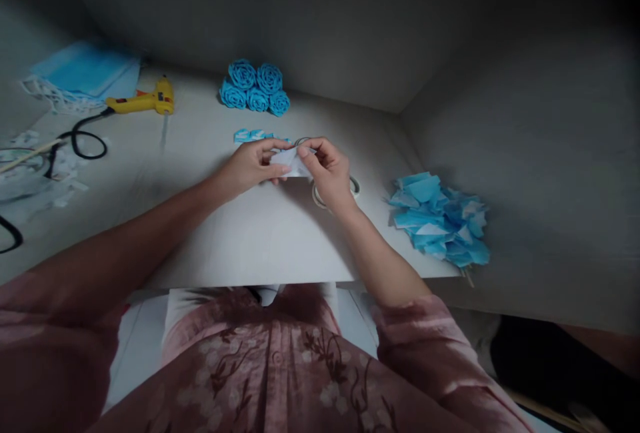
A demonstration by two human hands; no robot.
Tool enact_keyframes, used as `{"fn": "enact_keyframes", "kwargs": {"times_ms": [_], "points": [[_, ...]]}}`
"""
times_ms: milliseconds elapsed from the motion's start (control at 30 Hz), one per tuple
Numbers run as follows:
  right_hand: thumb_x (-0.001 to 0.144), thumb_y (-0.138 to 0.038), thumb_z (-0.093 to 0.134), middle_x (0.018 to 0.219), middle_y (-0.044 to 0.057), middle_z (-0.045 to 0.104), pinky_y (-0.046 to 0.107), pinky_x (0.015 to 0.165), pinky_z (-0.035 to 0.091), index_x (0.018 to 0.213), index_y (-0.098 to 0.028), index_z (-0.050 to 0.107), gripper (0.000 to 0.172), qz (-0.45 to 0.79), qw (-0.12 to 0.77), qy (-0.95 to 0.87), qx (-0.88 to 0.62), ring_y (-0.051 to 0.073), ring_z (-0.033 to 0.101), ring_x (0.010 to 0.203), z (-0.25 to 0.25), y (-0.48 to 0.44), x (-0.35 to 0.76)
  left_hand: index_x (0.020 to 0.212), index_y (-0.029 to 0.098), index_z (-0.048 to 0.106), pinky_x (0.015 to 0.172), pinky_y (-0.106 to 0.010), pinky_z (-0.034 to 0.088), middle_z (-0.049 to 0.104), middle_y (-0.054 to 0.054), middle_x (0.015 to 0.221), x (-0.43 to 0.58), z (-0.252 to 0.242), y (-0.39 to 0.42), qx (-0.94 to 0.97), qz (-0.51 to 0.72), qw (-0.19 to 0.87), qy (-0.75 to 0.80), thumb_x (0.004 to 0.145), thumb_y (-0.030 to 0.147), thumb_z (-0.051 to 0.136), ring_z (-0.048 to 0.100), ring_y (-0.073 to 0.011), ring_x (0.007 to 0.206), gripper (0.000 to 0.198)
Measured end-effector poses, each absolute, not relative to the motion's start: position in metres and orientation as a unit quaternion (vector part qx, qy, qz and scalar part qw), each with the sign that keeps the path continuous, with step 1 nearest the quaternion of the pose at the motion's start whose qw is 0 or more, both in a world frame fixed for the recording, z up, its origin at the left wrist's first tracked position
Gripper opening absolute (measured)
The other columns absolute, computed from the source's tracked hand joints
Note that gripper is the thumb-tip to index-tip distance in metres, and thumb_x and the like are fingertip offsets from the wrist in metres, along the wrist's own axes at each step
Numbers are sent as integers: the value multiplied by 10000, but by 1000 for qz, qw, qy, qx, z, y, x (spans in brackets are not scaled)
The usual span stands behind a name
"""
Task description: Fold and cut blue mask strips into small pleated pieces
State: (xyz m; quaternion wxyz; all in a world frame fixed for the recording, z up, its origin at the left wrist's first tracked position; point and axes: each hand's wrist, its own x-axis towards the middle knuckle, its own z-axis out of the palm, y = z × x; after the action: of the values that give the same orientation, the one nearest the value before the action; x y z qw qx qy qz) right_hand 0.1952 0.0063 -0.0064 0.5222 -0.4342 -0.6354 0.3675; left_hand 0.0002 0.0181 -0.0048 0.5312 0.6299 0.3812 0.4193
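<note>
Items on your table (250, 239), counted from the head view:

1. Hands, two. Your left hand (250, 166) and right hand (327, 169) meet at the middle of the table, fingertips closed in a narrow pinch.
2. Piece (291, 163), one. It is small, pale and whitish, held between both hands just above the tabletop, pinched by the left hand at its left edge and the right hand at its right edge. You cannot tell from here whether it is folded.
3. Ring (354, 186), one. It is pale and lies flat under your right wrist, mostly hidden, with only its right arc showing.
4. Strip (255, 134), one short row of blue-and-white bits, just beyond your left hand. The number of bits is too small to count.
5. Roses (256, 87), five. They are blue and rolled, clustered at the far centre with two behind and three in front, touching one another.
6. Pile (440, 219), one loose heap of blue and white cut pieces, at the right near the table's edge. The number of pieces cannot be counted.
7. Glue gun (145, 101), one. It is yellow and lies on its side at the far left, with a black cord (83, 139) looping nearer from it.
8. Masks (85, 73), one blue stack in the far left corner. The number in it is unclear.
9. Scraps (30, 173), white litter at the left edge, uncounted.
</note>
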Motion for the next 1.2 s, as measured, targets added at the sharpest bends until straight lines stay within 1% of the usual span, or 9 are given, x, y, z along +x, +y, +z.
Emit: {"fn": "enact_keyframes", "kwargs": {"times_ms": [67,167,500,667,800,867,967,1100,1200], "points": [[913,-745,696,938,40,689,341,805,525,951,-247,697,499,347,537,-634,-434,188,600,853,-2,6,198,885,178,744,541,-254,468,707,-21,697,0,-7,19,643,395,527,392,762,339,891,631,-141,589,250],[918,-735,689,1024,58,707,352,880,545,946,-256,700,480,320,554,-633,-436,216,643,1001,4,8,202,687,191,649,529,-251,437,700,-39,650,-1,-7,21,647,390,511,411,789,381,881,604,-131,568,317],[873,-732,697,892,28,652,320,773,500,905,-249,647,487,341,571,-586,-463,178,581,847,-1,10,201,579,202,587,504,-238,347,592,10,548,2,9,9,705,379,481,356,761,404,835,481,-97,515,368],[869,-774,685,848,15,598,310,721,469,937,-257,643,523,339,582,-580,-458,167,523,778,2,9,202,603,205,648,526,-262,374,619,-10,574,0,8,9,713,365,482,355,811,564,816,501,-119,533,447],[895,-768,682,819,11,592,313,691,459,955,-263,672,509,319,568,-600,-464,167,511,747,4,8,205,760,200,722,655,-303,497,696,-67,721,-7,4,22,635,462,493,375,958,736,620,636,-179,682,581],[912,-754,677,857,22,628,324,704,480,967,-263,686,494,320,550,-622,-456,175,543,763,3,7,204,856,201,743,720,-300,520,726,-76,828,-9,4,26,615,499,486,369,979,703,616,671,-191,786,533],[942,-690,695,922,36,674,350,749,516,1087,-267,727,448,323,528,-651,-439,190,586,789,1,4,202,941,202,762,795,-293,528,747,-67,948,-8,6,24,636,494,469,363,925,583,728,683,-203,914,382],[980,-631,685,1098,59,741,402,896,570,1343,-294,720,497,309,491,-686,-439,231,665,936,-3,2,200,889,184,754,796,-295,511,717,-32,885,-3,7,17,657,464,460,376,792,423,857,643,-181,854,278],[962,-629,717,1329,82,740,423,992,588,1426,-299,692,570,321,473,-696,-434,262,688,1107,-5,5,200,809,183,742,744,-286,487,693,-19,819,-2,5,16,651,483,444,383,792,402,841,605,-160,786,240]]}}
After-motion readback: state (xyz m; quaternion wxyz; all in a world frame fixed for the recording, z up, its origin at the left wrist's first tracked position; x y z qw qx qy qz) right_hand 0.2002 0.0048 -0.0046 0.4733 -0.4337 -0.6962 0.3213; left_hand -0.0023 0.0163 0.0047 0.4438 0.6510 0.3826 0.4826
